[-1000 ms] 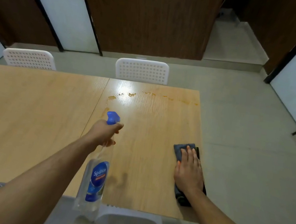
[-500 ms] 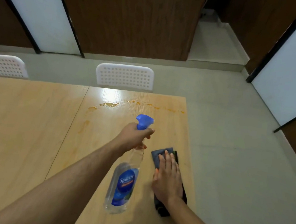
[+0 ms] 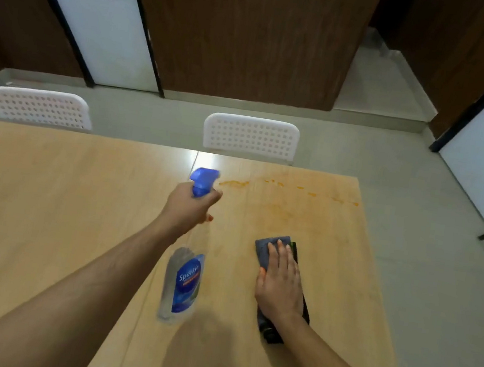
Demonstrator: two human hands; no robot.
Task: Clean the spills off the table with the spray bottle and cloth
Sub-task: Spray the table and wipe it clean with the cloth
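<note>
Blue trigger head on the clear plastic spray bottle with the blue label [image 3: 183, 283] is about half swallowed by the left hand [image 3: 188, 207], whose fingers are wrapped tight round the bottle's neck, so the trigger itself is hard to make out. The bottle hangs tilted above the light wooden worktop [image 3: 47, 204], base toward the camera, and it's smeared with motion blur. It's see-through, but I can't tell how much liquid is in it.

Folded dark grey cloth [image 3: 266, 246] lies flat on the worktop to the right of the bottle. The right hand [image 3: 281, 284] rests palm down on it, fingers straight and close together, covering most of it; only the far end and a dark strip along the right side poke out.

Orange spills [image 3: 280, 208] sit beyond the cloth: a thin broken line of drops near the worktop's far edge and a fainter smudge just nearer than that.

Two white perforated plastic chairs stand past the far edge, one [image 3: 251, 137] straight beyond the bottle, the other [image 3: 41, 107] off to its left. Behind them is a grey tiled floor [image 3: 412, 236], dark brown wood panelling [image 3: 246, 45], and a white door with a dark latch [image 3: 103, 11], its top cut off.
</note>
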